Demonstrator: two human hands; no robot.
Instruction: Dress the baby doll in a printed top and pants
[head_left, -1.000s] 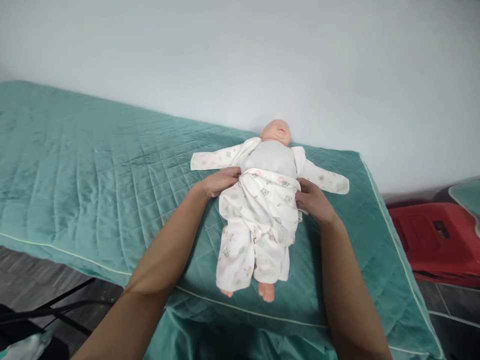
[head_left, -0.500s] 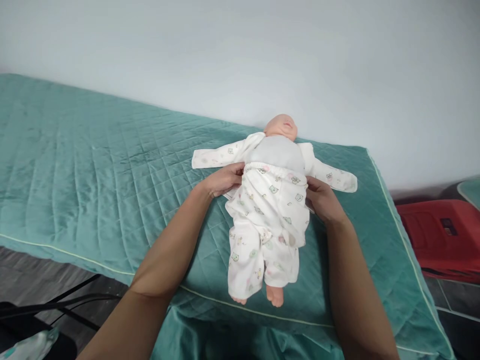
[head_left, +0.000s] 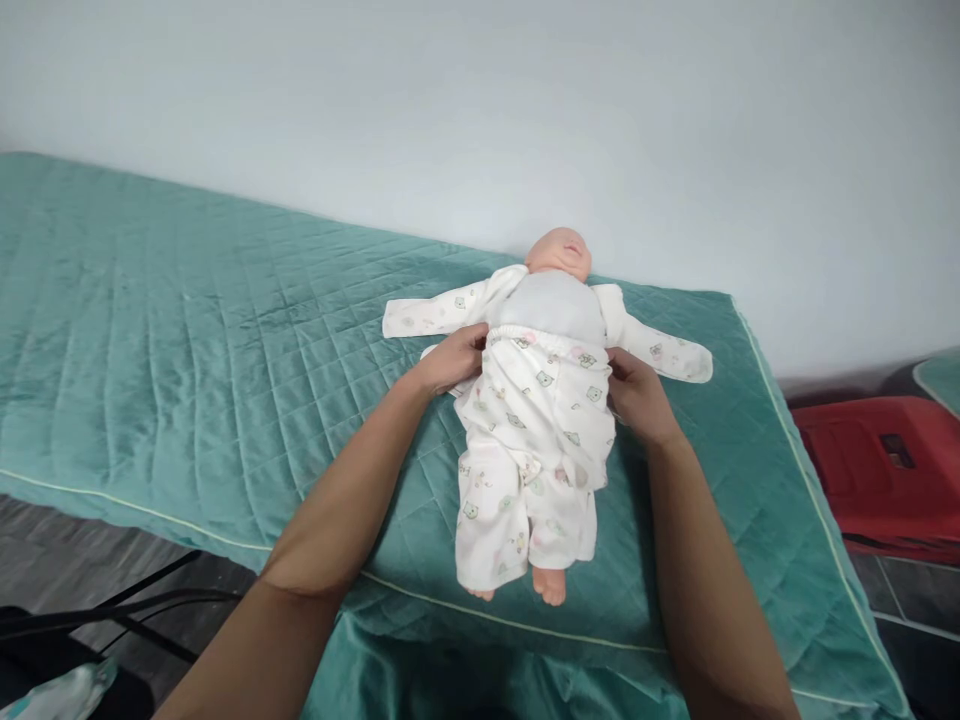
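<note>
A baby doll point(head_left: 557, 255) lies on its back, head toward the wall and bare feet toward me. White print pants point(head_left: 547, 400) cover its legs and reach up over the belly. A white long-sleeved top point(head_left: 501, 290) lies spread open under its shoulders, sleeves stretched to both sides, with the pale grey torso bare above the waistband. My left hand point(head_left: 456, 358) is closed on the pants' waistband at the left side, fingertips partly hidden. At the right side, my right hand point(head_left: 641, 395) pinches the waistband too, its fingertips tucked behind the cloth.
The doll rests on a green quilted bed cover point(head_left: 225, 370), close to the bed's right end. A pale wall point(head_left: 480, 120) rises behind it. To the right on the floor stands a red case-like object point(head_left: 885, 470). Black thin bars point(head_left: 135, 605) show at lower left.
Both hands keep their hold on the waistband. My right hand has shifted slightly inward and up, and the pants have narrowed a little on that side.
</note>
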